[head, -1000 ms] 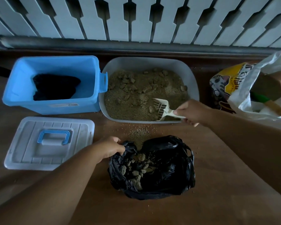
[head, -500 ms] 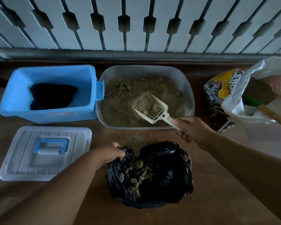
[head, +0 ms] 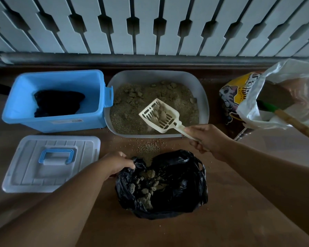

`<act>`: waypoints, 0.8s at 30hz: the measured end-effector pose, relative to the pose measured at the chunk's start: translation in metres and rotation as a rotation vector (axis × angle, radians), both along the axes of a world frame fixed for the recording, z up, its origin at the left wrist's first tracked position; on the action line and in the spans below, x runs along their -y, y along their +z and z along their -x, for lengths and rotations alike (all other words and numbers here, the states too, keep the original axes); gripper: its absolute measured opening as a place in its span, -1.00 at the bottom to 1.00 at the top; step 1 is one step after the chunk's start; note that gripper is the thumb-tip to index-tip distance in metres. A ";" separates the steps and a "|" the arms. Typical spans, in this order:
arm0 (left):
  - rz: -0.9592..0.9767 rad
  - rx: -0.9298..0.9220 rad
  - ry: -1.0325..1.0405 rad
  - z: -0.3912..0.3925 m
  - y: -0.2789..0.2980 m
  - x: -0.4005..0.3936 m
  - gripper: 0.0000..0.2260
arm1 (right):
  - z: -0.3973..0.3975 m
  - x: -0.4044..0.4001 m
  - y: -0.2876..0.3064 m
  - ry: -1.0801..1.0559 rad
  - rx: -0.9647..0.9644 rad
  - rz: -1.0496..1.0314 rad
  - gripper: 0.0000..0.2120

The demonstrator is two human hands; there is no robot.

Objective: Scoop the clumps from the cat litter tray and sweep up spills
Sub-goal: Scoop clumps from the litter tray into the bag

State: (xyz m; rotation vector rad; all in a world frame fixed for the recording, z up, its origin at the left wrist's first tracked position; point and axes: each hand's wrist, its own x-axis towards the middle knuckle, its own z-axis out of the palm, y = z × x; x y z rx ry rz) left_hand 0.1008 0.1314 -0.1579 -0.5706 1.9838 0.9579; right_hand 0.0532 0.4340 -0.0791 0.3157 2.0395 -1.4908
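A grey litter tray [head: 204,97] full of sandy litter with several clumps stands by the railing. My right hand [head: 205,139] grips the handle of a cream slotted scoop [head: 159,115], held above the tray's front half with a few clumps in it. A black rubbish bag [head: 182,184] lies open on the floor in front of the tray, with several clumps inside. My left hand [head: 117,164] pinches the bag's left rim and holds it open. Spilled litter grains [head: 147,148] lie on the floor between tray and bag.
A blue bin [head: 55,122] holding something dark stands left of the tray, its white lid [head: 50,163] with a blue handle flat in front of it. At right are a yellow cat litter bag [head: 234,97] and a white plastic bag [head: 292,97] with a wooden-handled tool [head: 296,124].
The scoop has come up out of the litter with clumps on it, and most loose litter has sifted off. My left hand stays on the bag's rim.
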 end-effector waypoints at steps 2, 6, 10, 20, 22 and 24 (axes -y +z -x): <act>-0.006 0.006 0.004 0.000 -0.002 0.000 -0.75 | -0.001 0.001 0.001 0.001 0.003 0.006 -0.79; 0.006 -0.003 0.017 0.000 -0.002 -0.002 -0.84 | -0.003 0.000 0.005 0.005 -0.007 0.004 -0.79; -0.026 -0.016 0.100 0.000 0.001 -0.006 -0.94 | -0.004 -0.003 0.007 0.022 -0.029 -0.023 -0.77; -0.064 -0.028 0.258 0.000 0.006 -0.005 -0.97 | -0.006 -0.018 0.021 0.394 -0.004 -0.156 -0.84; -0.076 0.002 0.243 -0.001 0.011 -0.006 -0.92 | -0.007 -0.019 0.029 0.539 0.003 -0.248 -0.88; -0.084 0.037 0.209 -0.001 0.015 -0.008 -0.90 | -0.007 -0.016 0.037 0.668 -0.029 -0.348 -0.73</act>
